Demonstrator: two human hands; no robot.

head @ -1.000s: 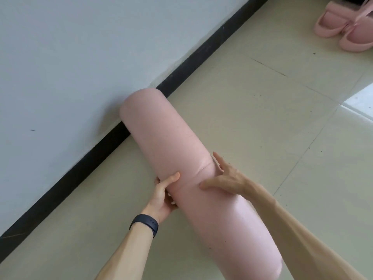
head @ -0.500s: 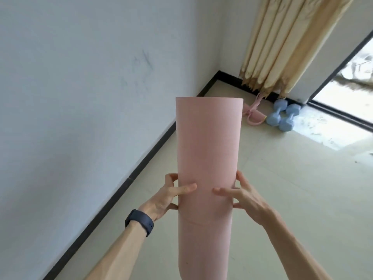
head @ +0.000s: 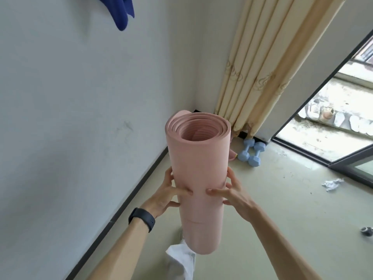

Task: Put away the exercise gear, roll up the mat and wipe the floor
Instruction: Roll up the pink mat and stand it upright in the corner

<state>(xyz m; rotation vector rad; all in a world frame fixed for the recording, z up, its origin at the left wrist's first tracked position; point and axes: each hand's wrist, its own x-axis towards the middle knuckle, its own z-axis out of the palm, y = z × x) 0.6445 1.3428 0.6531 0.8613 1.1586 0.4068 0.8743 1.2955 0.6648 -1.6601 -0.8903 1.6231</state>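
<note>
The pink exercise mat (head: 198,164) is rolled into a thick tube and stands upright in front of me, its open spiral end facing up. My left hand (head: 165,196), with a black band on the wrist, grips the roll from the left. My right hand (head: 234,194) grips it from the right at the same height, thumbs nearly meeting on the front. Two light blue dumbbells (head: 251,152) lie on the floor near the corner, beyond the roll.
A white wall (head: 80,118) with a dark baseboard runs along the left. Beige curtains (head: 268,57) hang in the corner beside an open glass door. A crumpled white tissue (head: 332,183) and a small dark object (head: 366,231) lie on the floor at right. White cloth (head: 181,259) shows below the roll.
The roll went from lying slanted by the baseboard to standing upright between both hands. The view rose toward the corner, and the roll's open top end now shows.
</note>
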